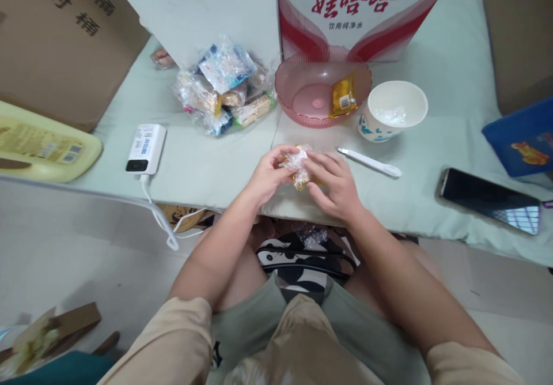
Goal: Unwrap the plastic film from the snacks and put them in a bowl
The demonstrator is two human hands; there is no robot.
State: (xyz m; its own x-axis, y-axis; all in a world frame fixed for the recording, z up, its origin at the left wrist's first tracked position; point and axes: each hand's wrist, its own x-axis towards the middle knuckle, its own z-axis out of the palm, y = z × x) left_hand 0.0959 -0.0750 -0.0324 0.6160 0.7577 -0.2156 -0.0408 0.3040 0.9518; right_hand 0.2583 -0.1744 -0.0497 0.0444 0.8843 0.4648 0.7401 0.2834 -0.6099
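A small yellow packet in crinkled clear plastic wrap (298, 167) is between my two hands at the front of the table. My left hand (270, 174) is closed on its left side, fingers pinching the plastic. My right hand (332, 183) lies against the packet's right side, fingers bent and together over the wrap. Just beyond, a pink clear bowl (298, 108) contains a yellow packet (344, 95). A white paper cup (375, 124) with some clear plastic inside stands right of the bowl. Near my right hand lies a white utility knife (369, 162).
Several wrapped snacks (228, 88) are heaped left of the bowl. A white power bank (147, 148) with a cable sits farther left, beside a yellow bottle (47, 143). At right lie a phone (488, 199) and a blue package (522, 137). Cartons (367, 10) stand behind.
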